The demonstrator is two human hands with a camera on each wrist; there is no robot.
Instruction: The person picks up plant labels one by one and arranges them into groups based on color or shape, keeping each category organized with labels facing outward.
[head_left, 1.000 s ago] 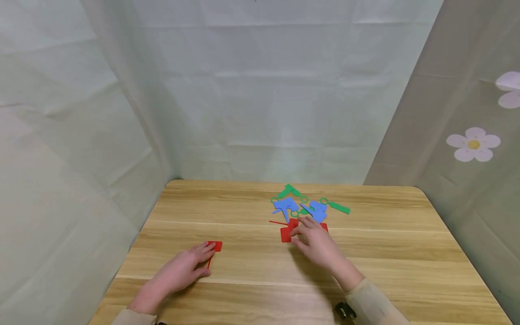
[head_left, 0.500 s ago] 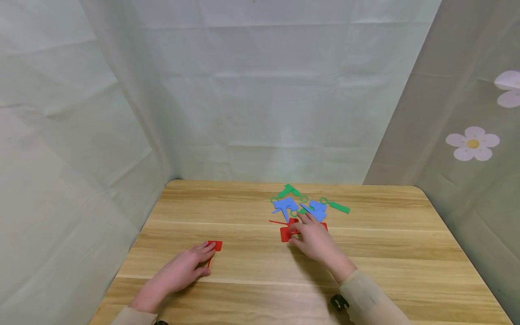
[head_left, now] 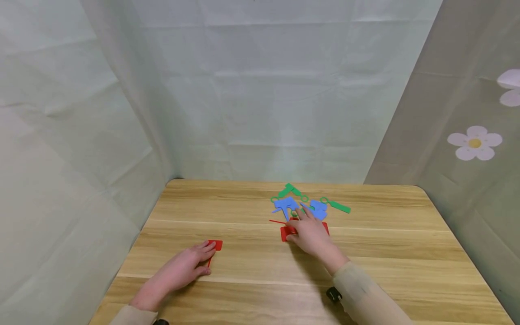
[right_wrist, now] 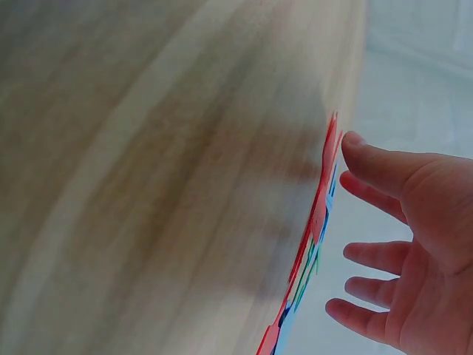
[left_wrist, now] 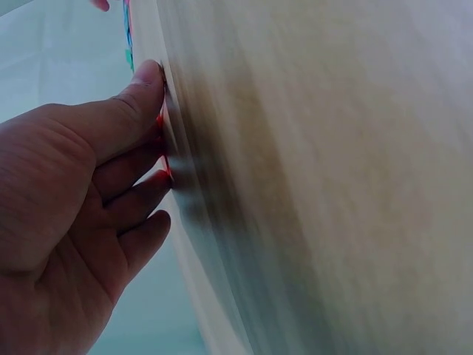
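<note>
A small red plastic tag point(head_left: 216, 246) with a thin stem lies on the wooden table point(head_left: 386, 253) at the left. My left hand point(head_left: 201, 257) rests flat beside it, fingertips touching the tag; the left wrist view shows the red tag's edge point(left_wrist: 164, 157) under those fingers. Near the table's middle sits a pile of flat tags: red ones point(head_left: 286, 234) in front, blue ones point(head_left: 285, 205) and green ones point(head_left: 339, 207) behind. My right hand point(head_left: 304, 222) hovers over the red ones with fingers straight and spread, reaching to the blue ones. In the right wrist view the right hand's fingers point(right_wrist: 373, 166) hold nothing beside the red tags point(right_wrist: 325, 174).
Pale green cloth walls point(head_left: 260, 90) close in the table at the back and left. A grey cloth with white flowers point(head_left: 474, 143) hangs at the right. Bare wood stretches along the right side and the front edge.
My right hand has slid a little forward over the red tags toward the blue and green ones. The left hand has stayed on its red tag.
</note>
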